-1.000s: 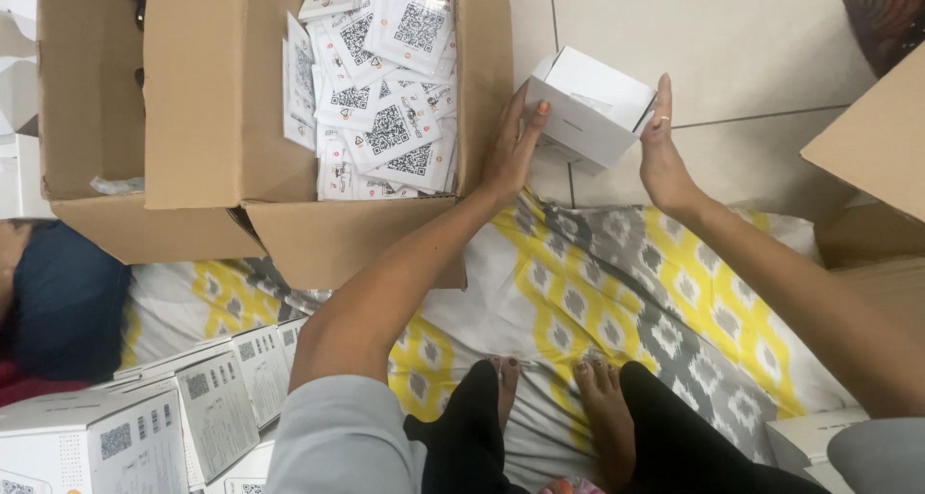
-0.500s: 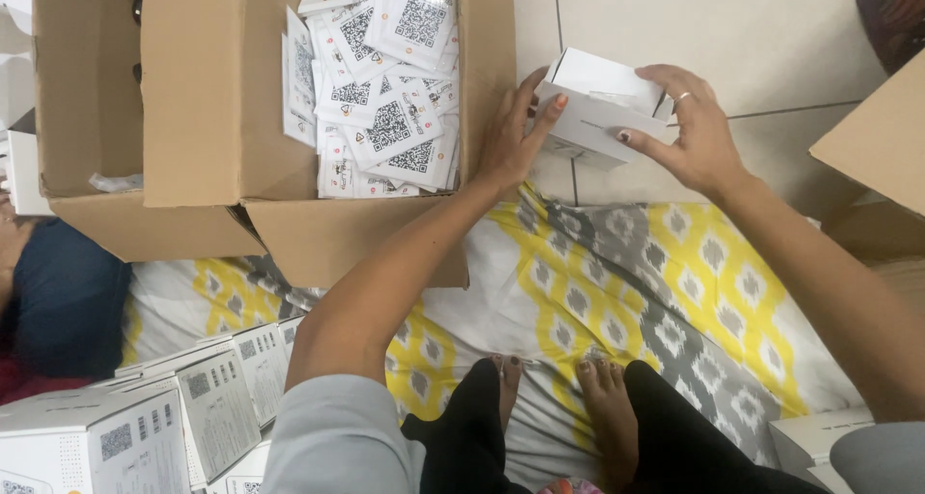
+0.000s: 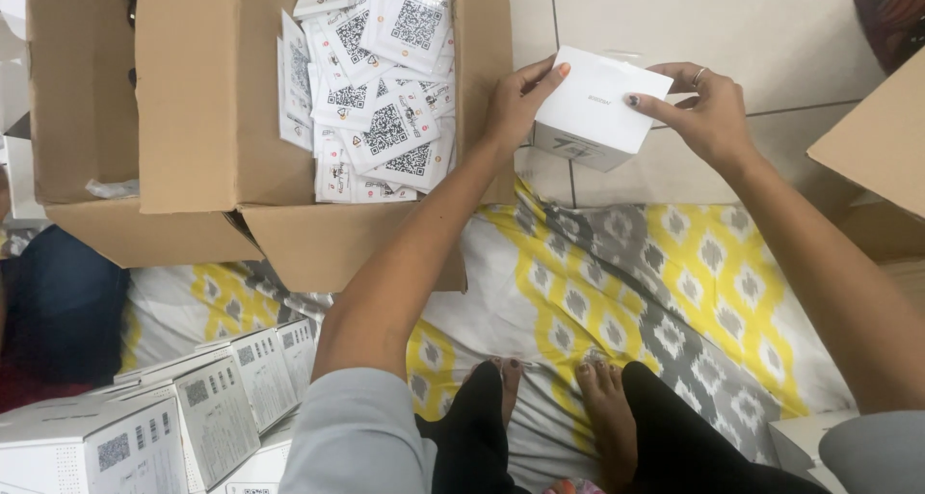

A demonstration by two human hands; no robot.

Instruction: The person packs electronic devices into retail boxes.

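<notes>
At six o'clock, nearest the camera, two bare feet (image 3: 554, 407) rest side by side on a yellow, grey and white patterned cloth (image 3: 674, 282) spread over the floor. At seven to eight o'clock lies a stack of white labelled cartons (image 3: 154, 427); at least four can be counted, though the lower ones run out of view. One more white carton corner (image 3: 805, 441) shows at five o'clock.

Further out, at ten to twelve o'clock, stands one large open cardboard box (image 3: 202, 99), its flaps folded outward, holding a loose heap of white leaflets (image 3: 371, 89) printed with square codes; they overlap too much for an exact count, but well over a dozen show. A second cardboard box (image 3: 882, 142) juts in at three o'clock.

Farthest, at one o'clock, one small white box (image 3: 597, 104) is held up over the pale floor tiles (image 3: 771, 31), just beside the big box's right wall. The left hand (image 3: 515, 104) grips its left edge, fingers together and clamped on the cardboard. The right hand (image 3: 708, 113), wearing one ring, has its fingers clamped on the right edge, thumb lying across the top face.
</notes>
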